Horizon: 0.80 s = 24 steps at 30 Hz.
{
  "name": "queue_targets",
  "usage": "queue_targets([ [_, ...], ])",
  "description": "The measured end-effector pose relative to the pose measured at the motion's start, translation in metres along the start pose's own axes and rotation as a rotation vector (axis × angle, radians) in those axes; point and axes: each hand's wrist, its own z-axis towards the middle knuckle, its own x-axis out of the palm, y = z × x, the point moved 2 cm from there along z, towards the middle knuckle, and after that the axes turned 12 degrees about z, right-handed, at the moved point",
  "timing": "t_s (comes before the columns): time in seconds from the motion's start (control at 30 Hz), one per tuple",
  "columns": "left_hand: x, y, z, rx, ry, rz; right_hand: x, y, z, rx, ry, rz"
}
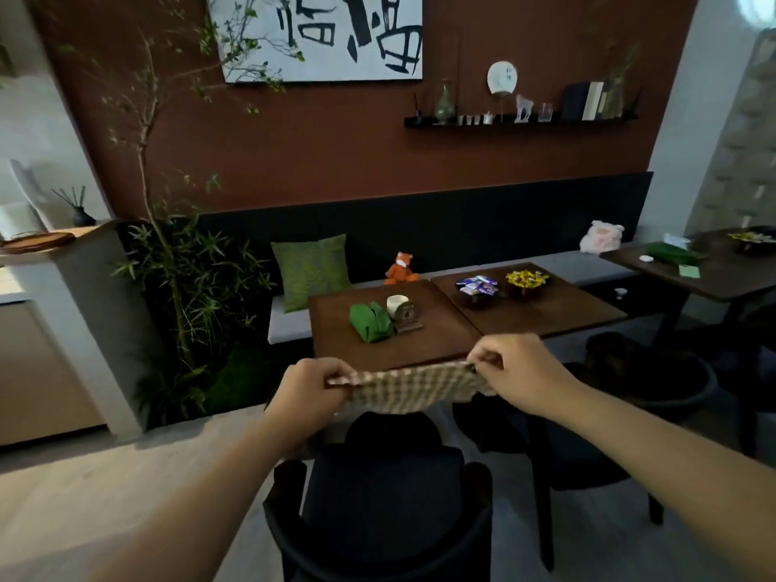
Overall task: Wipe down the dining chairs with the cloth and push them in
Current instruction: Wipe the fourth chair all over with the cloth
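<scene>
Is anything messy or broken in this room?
Nothing looks spilled or broken. The only untidy thing is the dark chair below the hands: it stands pulled out from the wooden table, not pushed in. Both hands hold the checked cloth stretched above it.

Brown wooden table [420, 350], green pouch [370, 322], white cup [395, 305] and two snack bowls [477, 289] on it

Brush glyphs on wall art [323, 35], prob. illegible
</scene>
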Motion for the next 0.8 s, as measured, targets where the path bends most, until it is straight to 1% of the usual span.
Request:
queue_targets([
  [0.07,-0.005,0.000,0.000,-0.105,-0.012,-0.264,-0.012,0.006,0.007,0.050,-0.104,0.120],
  [0.17,-0.015,-0.017,-0.004,-0.206,0.018,-0.699,-0.024,0.020,0.016,0.121,-0.094,0.275],
  [0.23,-0.023,-0.034,-0.006,-0.280,0.052,-0.967,-0.032,0.030,0.019,0.136,-0.094,0.442],
  [0.3,-0.022,-0.045,-0.003,-0.345,0.066,-1.103,-0.039,0.032,0.022,0.165,-0.121,0.601],
  [0.37,-0.016,-0.050,0.000,-0.368,0.039,-1.070,-0.041,0.029,0.026,0.219,-0.146,0.769],
  [0.4,-0.012,-0.051,0.002,-0.368,0.009,-1.007,-0.040,0.027,0.027,0.249,-0.147,0.810],
  [0.43,-0.008,-0.050,0.003,-0.353,-0.020,-0.935,-0.037,0.022,0.027,0.272,-0.144,0.792],
  [0.5,-0.003,-0.047,0.004,-0.258,-0.071,-0.722,-0.033,0.011,0.024,0.271,-0.130,0.609],
  [0.57,-0.004,-0.042,0.003,-0.157,-0.116,-0.457,-0.030,0.003,0.019,0.238,-0.134,0.396],
  [0.6,-0.005,-0.041,0.003,-0.142,-0.131,-0.380,-0.031,0.001,0.016,0.229,-0.133,0.347],
  [0.67,-0.009,-0.043,0.002,-0.147,-0.132,-0.386,-0.038,0.001,0.014,0.227,-0.103,0.330],
  [0.73,-0.021,-0.055,0.002,-0.149,-0.106,-0.520,-0.052,0.011,0.013,0.212,-0.061,0.384],
  [0.77,-0.030,-0.064,0.003,-0.142,-0.092,-0.615,-0.062,0.019,0.013,0.186,-0.059,0.443],
  [0.8,-0.041,-0.074,0.004,-0.124,-0.080,-0.717,-0.075,0.030,0.016,0.135,-0.090,0.510],
])
